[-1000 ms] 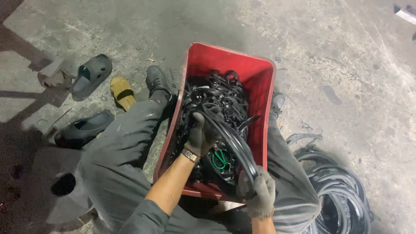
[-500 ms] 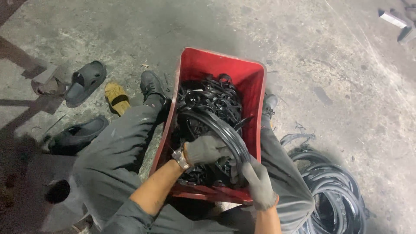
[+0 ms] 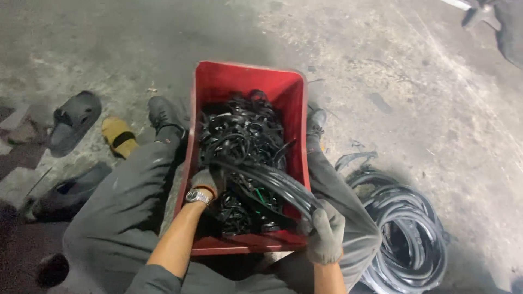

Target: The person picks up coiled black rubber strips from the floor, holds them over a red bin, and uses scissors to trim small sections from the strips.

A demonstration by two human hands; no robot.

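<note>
Pulling a bundle of black rubber strips [image 3: 272, 182] | right hand [image 3: 326, 234] clamped on its near end, now back over the red crate [image 3: 248, 81] rim | left hand [image 3: 206, 182] has sunk into the pile, gripping the far end | coiled black hose [image 3: 408, 234] right of the hands.

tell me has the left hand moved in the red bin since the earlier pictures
Yes. The left hand has slid from the middle of the red bin toward its left wall, gripping the black rubber strip.
</note>
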